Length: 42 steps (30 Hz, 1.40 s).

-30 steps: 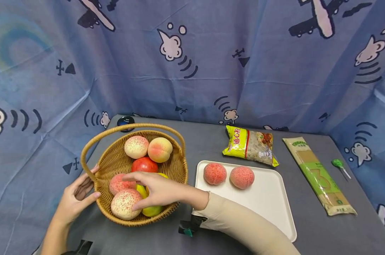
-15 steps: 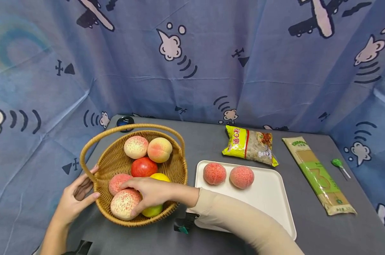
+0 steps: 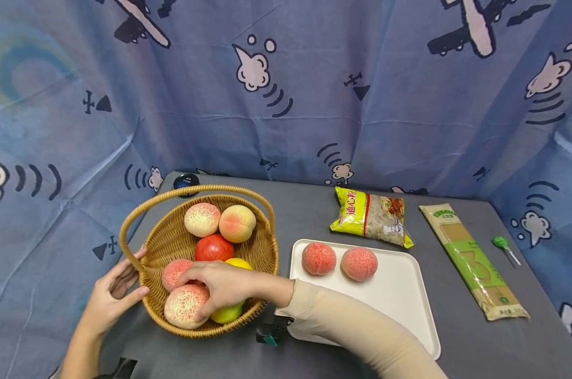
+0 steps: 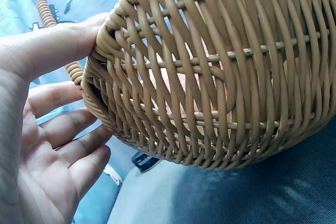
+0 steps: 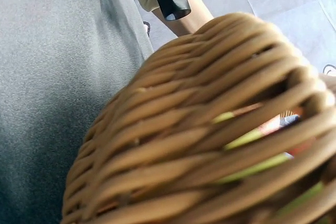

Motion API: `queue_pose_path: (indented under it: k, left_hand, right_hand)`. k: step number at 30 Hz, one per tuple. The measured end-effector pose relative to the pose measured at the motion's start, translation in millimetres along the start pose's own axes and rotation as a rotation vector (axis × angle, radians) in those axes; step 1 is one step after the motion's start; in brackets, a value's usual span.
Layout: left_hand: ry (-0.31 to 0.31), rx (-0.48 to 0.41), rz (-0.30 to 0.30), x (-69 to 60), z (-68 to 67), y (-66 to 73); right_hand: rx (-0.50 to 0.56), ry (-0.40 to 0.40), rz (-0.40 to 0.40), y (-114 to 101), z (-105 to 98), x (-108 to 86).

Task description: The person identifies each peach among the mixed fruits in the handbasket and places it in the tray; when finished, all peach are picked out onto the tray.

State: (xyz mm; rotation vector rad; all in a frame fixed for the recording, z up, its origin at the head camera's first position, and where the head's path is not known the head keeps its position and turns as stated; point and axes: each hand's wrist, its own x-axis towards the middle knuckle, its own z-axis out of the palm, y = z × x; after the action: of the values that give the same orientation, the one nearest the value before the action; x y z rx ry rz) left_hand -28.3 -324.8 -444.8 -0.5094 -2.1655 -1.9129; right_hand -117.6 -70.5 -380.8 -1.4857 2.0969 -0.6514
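Observation:
The wicker basket [image 3: 165, 231] stands at the left of the table with several fruits in it. My left hand [image 3: 107, 300] holds its left rim beside the handle base; in the left wrist view, thumb and fingertips meet the rim. Inside the basket, my right hand [image 3: 226, 284] grips a pale, red-speckled peach [image 3: 186, 306] near the front, its fingers over the top and thumb at the right side. A pinker peach [image 3: 174, 272] lies right behind. A red fruit [image 3: 214, 247], two more peaches [image 3: 202, 219] and yellow-green fruit [image 3: 228, 314] share the basket. Wicker blocks the right wrist view.
A white tray [image 3: 390, 295] with two pink peaches [image 3: 319, 258] lies right of the basket, under the right forearm. Behind it is a yellow food bag [image 3: 371, 217]. Farther right are a long noodle packet [image 3: 475, 263] and a green lollipop [image 3: 501, 242]. A dark round tin [image 3: 186, 181] sits behind the basket.
My right hand has lowered onto the speckled peach and its fingers have closed around it. The left hand and the basket have stayed in place.

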Motion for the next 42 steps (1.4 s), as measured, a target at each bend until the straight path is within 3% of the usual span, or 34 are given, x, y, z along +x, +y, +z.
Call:
queue_pose_path:
  k: [9, 14, 21, 27, 36, 42]
  left_hand:
    - [-0.001, -0.004, 0.021, 1.0, 1.6, 1.3]
    - [-0.003, -0.013, 0.028, 1.1, 2.0, 1.7]
    - [0.003, 0.002, 0.014, 1.1, 1.6, 1.5]
    - [0.008, 0.012, 0.005, 0.8, 0.8, 1.2]
    - [0.000, 0.004, 0.019, 1.6, 1.3, 1.3]
    - [-0.001, 0.004, 0.019, 1.2, 0.7, 0.6]
  right_hand:
    - [0.008, 0.038, -0.014, -1.7, -2.1, -4.5]
    - [0.068, 0.102, -0.043, -2.5, -6.1, -13.1]
    - [0.187, 0.218, -0.143, 0.7, -15.9, -33.7]
    - [0.308, 0.321, -0.165, 3.6, -22.1, -59.7]
    - [0.388, 0.514, -0.200, 21.1, -26.6, -114.4]
    - [0.406, 0.631, -0.077, 35.1, -31.2, -164.8]
